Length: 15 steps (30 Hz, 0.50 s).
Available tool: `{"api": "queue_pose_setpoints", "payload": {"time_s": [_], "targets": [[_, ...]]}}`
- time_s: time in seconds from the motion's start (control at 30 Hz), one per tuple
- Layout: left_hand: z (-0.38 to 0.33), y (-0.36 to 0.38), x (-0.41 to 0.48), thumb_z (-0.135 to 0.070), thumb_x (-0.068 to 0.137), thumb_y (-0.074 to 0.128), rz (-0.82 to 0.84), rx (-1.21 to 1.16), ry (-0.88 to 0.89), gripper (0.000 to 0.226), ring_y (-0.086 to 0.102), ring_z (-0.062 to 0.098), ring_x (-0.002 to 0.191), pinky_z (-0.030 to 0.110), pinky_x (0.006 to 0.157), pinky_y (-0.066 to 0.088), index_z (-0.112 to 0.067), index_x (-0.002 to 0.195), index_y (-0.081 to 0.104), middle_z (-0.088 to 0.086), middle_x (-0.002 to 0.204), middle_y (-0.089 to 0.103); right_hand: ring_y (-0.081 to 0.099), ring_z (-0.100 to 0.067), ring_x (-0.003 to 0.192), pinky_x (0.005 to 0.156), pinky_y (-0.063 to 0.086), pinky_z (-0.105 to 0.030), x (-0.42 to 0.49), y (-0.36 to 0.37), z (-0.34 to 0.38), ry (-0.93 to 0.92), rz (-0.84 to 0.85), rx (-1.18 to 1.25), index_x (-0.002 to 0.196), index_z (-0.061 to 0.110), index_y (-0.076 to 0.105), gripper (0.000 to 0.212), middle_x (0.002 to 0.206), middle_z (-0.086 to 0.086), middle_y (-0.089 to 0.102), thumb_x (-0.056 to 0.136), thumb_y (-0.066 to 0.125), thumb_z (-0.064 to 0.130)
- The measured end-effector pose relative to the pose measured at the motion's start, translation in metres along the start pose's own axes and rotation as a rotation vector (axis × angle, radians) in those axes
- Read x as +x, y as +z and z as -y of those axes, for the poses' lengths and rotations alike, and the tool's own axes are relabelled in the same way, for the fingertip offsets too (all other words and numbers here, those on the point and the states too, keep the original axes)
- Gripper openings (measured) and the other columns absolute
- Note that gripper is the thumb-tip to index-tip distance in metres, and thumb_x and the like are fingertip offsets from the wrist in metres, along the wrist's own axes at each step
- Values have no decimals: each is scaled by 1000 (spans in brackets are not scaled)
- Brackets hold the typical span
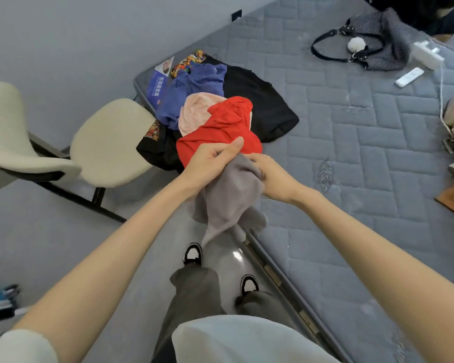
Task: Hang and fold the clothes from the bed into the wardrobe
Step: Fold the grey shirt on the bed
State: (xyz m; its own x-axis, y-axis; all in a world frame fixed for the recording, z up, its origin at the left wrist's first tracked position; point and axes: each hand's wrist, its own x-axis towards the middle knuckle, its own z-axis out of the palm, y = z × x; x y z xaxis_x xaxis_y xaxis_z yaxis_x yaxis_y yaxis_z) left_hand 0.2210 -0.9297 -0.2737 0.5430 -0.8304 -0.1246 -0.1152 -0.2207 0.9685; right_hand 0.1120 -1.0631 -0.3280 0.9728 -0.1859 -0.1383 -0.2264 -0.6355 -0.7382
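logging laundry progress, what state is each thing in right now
grey garment: lifted, bunched, held by both hands
left hand: grips grey garment
right hand: grips grey garment
pink garment: crumpled, partly covered
red garment: crumpled over pink garment
blue garment: crumpled, unfolded
handbag: lying flat, straps loose

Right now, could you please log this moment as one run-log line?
left hand and right hand: hold grey garment | clothes pile: on mattress | wardrobe: not in view
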Motion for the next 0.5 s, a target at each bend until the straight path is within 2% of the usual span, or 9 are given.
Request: {"api": "queue_pose_setpoints", "payload": {"time_s": [0.07, 0.1, 0.17, 0.23, 0.3, 0.33, 0.4, 0.43, 0.5], "targets": [[0, -5, -8, -37, 97, 51, -206, -52, -78, 49, 31, 0, 52, 13, 51, 27, -18, 54, 38, -9, 56, 34, 56, -18, 81, 82, 47, -47, -15, -5, 7, 96, -155, 130, 96, 1, 64, 13, 91, -15, 65, 87, 60, 9], [2, -10, -11, -38, 97, 51, -319, -52, -112, 47, 29, 3, 55, 16, 52, 25, -17, 58, 35, -4, 60, 31, 52, -14, 75, 77, 46, -43, -18, -11, 9, 137, -219, 182, 91, 2, 62, 11, 84, -14, 64, 89, 59, 12], [10, -22, -18, -37, 99, 48, -472, 78, -144, 48, 32, 10, 62, 24, 58, 27, -16, 58, 32, -1, 62, 31, 46, -5, 67, 66, 40, -30, -23, -23, 23, 123, -323, 281, 75, 13, 58, 21, 68, 1, 57, 94, 58, 20], [15, -27, -26, -34, 101, 43, -498, 318, -172, 51, 42, 29, 76, 33, 70, 33, -16, 54, 34, 1, 66, 37, 41, -4, 63, 62, 34, -26, -21, -34, 47, 67, -350, 289, 69, 14, 54, 29, 64, 4, 51, 96, 55, 25], [14, -24, -36, -36, 101, 40, -446, 379, -199, 46, 50, 41, 100, 38, 89, 38, -22, 57, 39, 9, 80, 45, 43, -8, 68, 65, 35, -31, -17, -37, 72, -13, -317, 234, 79, 1, 59, 30, 71, -11, 55, 97, 53, 24], [12, -20, -42, -42, 100, 40, -381, 306, -204, 39, 49, 39, 108, 42, 97, 39, -23, 65, 45, 11, 91, 47, 44, -9, 69, 65, 35, -30, -16, -38, 81, -51, -299, 222, 82, -3, 59, 30, 73, -13, 55, 97, 52, 23], [7, -14, -57, -59, 88, 48, -192, 77, -159, 33, 50, 26, 115, 42, 100, 44, -27, 94, 52, 4, 109, 51, 42, -8, 67, 63, 35, -27, -17, -41, 97, -101, -252, 262, 83, -5, 59, 31, 71, -8, 51, 98, 52, 21], [4, -13, -64, -64, 79, 57, -116, 13, -105, 44, 53, 15, 116, 34, 96, 48, -32, 109, 49, -4, 115, 53, 42, -6, 65, 61, 36, -24, -19, -43, 105, -124, -218, 290, 82, -4, 61, 31, 70, -5, 51, 98, 53, 21], [0, -10, -72, -57, 71, 73, -73, 29, 22, 68, 52, -8, 112, 12, 86, 46, -41, 126, 37, -22, 121, 51, 45, -3, 61, 60, 38, -19, -23, -44, 118, -132, -157, 304, 79, 7, 67, 28, 66, -2, 56, 96, 57, 26]]}}
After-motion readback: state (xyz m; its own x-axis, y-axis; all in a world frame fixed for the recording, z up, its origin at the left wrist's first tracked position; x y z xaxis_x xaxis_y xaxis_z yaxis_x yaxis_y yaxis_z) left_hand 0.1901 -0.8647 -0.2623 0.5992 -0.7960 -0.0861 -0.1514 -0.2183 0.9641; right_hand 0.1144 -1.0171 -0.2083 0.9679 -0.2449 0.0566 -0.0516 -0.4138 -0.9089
